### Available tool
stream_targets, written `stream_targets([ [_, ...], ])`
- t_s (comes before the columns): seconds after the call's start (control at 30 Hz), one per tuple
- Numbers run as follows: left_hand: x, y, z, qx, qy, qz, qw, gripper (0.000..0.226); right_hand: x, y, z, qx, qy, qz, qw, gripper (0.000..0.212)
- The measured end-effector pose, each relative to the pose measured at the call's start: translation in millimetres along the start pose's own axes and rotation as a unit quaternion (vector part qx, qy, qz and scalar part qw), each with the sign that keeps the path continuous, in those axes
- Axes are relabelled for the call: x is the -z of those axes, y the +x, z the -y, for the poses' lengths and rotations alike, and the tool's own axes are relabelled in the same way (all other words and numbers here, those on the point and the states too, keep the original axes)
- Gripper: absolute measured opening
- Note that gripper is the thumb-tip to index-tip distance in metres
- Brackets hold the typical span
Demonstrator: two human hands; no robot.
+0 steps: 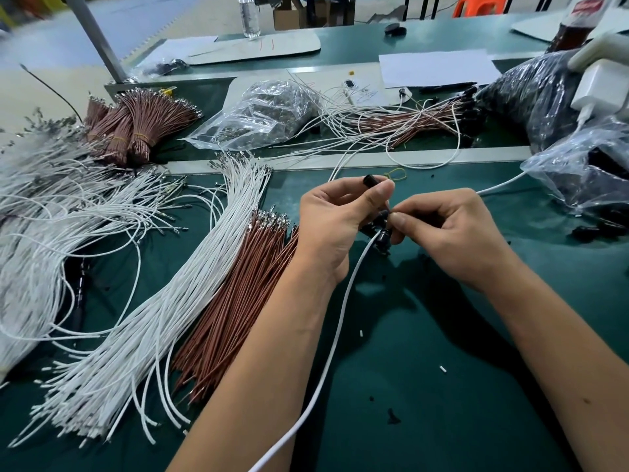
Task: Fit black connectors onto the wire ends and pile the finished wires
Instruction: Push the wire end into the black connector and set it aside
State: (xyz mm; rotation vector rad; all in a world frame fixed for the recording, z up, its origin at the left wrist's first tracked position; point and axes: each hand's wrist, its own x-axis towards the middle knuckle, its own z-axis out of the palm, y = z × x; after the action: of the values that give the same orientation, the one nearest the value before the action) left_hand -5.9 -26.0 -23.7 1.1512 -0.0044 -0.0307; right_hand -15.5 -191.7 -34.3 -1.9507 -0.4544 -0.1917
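Both hands (343, 219) pinch black connectors (372, 181); no legible writing.

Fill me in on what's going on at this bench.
A person is fitting black connectors onto wire ends. The left hand pinches one connector between thumb and fingers, while the right hand pinches a small part at another connector between the hands. Loose white wires and brown wires lie to the left; a pile of finished wires sits farther back.
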Motion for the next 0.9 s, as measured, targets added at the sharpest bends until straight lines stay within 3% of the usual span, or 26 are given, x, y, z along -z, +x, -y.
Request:
stream_targets([
  [0.67, 3, 0, -7, -0.011, 0.018, -0.043, 0.999, 0.010, -4, 3, 9, -0.031, -0.039, 0.002, 0.999, 0.022],
  [0.8, 26, 8, -21, 0.006, 0.025, -0.096, 0.995, 0.012, -14, 34, 32, -0.030, -0.117, 0.105, 0.987, 0.021],
  [0.9, 50, 14, -32, -0.065, 0.032, -0.213, 0.974, 0.014, -34, 73, 43, -0.008, -0.136, 0.052, 0.989, 0.035],
])
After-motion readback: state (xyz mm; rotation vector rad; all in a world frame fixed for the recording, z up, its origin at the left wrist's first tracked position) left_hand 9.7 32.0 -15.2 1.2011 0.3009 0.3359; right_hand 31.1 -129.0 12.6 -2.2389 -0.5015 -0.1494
